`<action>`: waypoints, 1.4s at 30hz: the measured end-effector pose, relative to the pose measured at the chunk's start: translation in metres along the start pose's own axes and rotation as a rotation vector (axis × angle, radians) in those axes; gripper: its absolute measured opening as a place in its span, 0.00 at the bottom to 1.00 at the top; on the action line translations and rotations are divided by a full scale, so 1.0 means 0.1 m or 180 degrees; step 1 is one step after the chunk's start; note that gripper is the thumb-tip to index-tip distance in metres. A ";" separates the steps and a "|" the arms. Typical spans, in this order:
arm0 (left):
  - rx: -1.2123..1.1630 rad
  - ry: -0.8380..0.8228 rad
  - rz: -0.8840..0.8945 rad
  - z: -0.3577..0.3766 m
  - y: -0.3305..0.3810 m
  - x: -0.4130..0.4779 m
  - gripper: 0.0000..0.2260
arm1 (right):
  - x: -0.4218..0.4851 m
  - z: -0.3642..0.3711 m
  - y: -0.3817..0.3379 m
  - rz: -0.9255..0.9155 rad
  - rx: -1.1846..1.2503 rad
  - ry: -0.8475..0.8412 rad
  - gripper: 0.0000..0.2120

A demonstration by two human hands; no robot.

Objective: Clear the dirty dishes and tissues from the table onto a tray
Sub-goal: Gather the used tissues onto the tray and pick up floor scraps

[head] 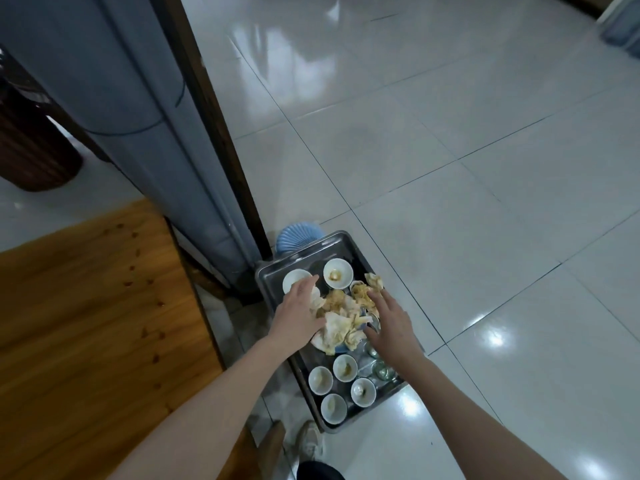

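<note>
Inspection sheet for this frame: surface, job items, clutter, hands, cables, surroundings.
Surface: metal tray set low beside the wooden table; what it rests on is hidden.
Job's things: six small white bowls, soiled tissues heaped on a plate, clear glasses, all in the tray.
Clutter: blue fluted object behind the tray's far end.
Hands: left hand and right hand both open, fingers on the tissues.
Cables: nothing seen.
Surroundings: glossy tiled floor, shoe by the tray's near end, dark bin far left.
</note>
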State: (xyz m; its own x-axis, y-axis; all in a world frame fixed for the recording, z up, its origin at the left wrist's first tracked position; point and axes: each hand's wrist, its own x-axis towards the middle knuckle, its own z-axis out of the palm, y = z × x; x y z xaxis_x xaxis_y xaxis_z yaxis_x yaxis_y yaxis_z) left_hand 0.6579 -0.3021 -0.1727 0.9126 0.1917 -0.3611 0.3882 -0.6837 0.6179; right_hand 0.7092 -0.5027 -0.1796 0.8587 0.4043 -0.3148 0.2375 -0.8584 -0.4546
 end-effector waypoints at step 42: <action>-0.0254 0.1666 -0.1853 -1.49 -3.40 -4.28 0.22 | -1.86 2.31 -4.00 -0.2406 -0.0356 -0.0741 0.21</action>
State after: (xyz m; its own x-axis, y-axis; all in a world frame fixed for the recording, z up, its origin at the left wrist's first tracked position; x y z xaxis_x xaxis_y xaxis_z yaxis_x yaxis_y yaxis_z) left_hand 0.1544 -0.0467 -0.1239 0.4936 0.8239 -0.2785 0.8124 -0.3226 0.4857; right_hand 0.3490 -0.1614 -0.1317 0.3329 0.9345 -0.1262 0.7723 -0.3470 -0.5321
